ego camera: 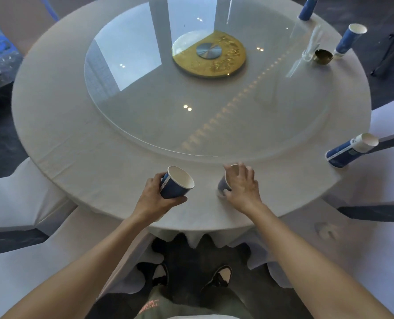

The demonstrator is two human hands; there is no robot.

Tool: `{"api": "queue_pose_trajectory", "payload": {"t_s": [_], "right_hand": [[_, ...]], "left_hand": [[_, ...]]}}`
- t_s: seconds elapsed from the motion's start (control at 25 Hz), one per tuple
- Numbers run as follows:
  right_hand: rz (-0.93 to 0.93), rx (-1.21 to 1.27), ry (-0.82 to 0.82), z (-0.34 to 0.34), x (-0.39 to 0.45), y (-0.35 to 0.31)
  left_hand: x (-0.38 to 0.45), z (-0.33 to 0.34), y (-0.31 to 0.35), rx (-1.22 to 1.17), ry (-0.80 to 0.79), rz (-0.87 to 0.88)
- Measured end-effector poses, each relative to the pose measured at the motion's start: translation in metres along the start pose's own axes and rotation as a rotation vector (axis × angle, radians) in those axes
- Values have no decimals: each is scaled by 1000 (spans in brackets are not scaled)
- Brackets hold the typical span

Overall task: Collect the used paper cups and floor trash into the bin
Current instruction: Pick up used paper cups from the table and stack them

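Note:
My left hand (153, 196) grips a blue paper cup (176, 184), tilted with its white mouth facing up and right, just above the near rim of the round white table (76, 143). My right hand (243, 186) wraps over a second blue paper cup (223, 183) that stands on the cloth; its fingers cover most of the cup. Three more blue cups stand along the right edge: one near (350, 149), one further back (350, 40), one at the far edge (307, 8).
A glass turntable (145, 116) with a gold hub (208, 55) fills the table's middle. A small brass dish (323, 56) and a clear wrapper (311, 49) lie at the far right. White-covered chairs (14, 196) flank me. My shoes (219, 276) stand on dark carpet below the tablecloth.

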State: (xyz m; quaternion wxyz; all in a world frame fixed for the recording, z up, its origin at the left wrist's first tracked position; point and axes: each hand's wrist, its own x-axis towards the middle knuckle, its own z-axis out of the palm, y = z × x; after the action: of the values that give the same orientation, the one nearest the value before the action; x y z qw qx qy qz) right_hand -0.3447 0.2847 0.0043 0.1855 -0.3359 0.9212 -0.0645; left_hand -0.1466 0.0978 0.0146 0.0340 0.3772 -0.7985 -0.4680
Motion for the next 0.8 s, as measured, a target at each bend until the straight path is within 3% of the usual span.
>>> {"api": "queue_pose_trajectory", "payload": {"t_s": [0.12, 0.28, 0.56, 0.68, 0.8], "right_hand": [[77, 181, 2, -17, -11, 40], [287, 426, 124, -46, -30, 115], [497, 823, 568, -93, -86, 222], [531, 977, 664, -102, -113, 255], [548, 1019, 650, -110, -142, 282]], "left_hand": [[-5, 36, 26, 13, -23, 11], [-6, 97, 69, 57, -122, 99], [3, 192, 142, 133, -445, 197], [6, 240, 171, 163, -585, 264], [10, 288, 196, 283, -687, 352]]}}
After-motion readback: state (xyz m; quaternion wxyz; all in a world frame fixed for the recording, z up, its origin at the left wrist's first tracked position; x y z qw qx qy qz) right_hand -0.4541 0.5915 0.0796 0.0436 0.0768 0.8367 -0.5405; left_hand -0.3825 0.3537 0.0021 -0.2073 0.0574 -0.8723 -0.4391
